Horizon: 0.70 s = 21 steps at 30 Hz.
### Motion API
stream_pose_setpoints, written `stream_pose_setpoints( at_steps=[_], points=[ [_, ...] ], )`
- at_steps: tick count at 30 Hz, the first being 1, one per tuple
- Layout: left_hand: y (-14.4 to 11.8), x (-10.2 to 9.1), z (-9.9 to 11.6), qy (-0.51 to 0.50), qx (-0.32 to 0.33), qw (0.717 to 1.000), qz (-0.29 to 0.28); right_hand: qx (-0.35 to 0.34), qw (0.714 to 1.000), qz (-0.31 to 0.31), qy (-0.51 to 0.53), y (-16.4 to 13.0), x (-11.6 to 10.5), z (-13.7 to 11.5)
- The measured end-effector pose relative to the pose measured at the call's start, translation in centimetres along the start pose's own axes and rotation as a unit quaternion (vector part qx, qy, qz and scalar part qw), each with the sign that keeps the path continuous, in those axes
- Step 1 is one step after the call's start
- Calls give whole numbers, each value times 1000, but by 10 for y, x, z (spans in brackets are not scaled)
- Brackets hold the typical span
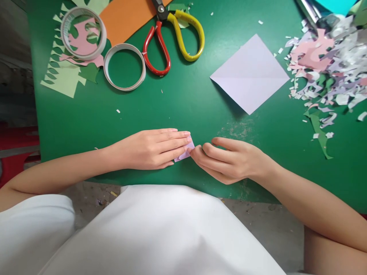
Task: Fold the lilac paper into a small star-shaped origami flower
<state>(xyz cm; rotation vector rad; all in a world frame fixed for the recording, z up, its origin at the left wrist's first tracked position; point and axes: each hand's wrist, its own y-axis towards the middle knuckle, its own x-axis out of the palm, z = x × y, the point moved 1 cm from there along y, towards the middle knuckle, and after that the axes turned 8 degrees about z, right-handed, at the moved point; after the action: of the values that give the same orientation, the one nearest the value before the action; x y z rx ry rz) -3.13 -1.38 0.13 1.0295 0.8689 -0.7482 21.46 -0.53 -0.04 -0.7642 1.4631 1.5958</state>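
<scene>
My left hand (pixel 155 149) lies flat, palm down, with its fingers stretched over a small folded piece of lilac paper (pixel 185 152). Only the right end of that paper shows; the rest is under the fingers. From the other side my right hand (pixel 229 158) reaches in with curled fingers, its foremost fingertips at the paper's right edge. The thumb is mostly hidden. Beyond my right hand lies a lilac paper square (pixel 249 74), turned cornerwise, with a crease across its middle.
Scissors (pixel 163 46) with one red and one yellow handle lie at the back, beside orange paper (pixel 126 21). Two tape rolls (pixel 124 89) (pixel 64 32) and green cut paper (pixel 64 80) are at the left. Paper scraps (pixel 315 53) heap up at the right of the green table (pixel 94 110).
</scene>
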Motion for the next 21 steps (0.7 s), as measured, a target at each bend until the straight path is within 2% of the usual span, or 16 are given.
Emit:
stream_pose_setpoints(
  at_steps=[7,21],
  points=[
    [-1,1,-1,-10,-4,1000,6,66,998,8,21,4,-2,1],
    [-1,1,-2,-28,-11,999,17,72,995,47,52,-1,-1,4]
  ],
)
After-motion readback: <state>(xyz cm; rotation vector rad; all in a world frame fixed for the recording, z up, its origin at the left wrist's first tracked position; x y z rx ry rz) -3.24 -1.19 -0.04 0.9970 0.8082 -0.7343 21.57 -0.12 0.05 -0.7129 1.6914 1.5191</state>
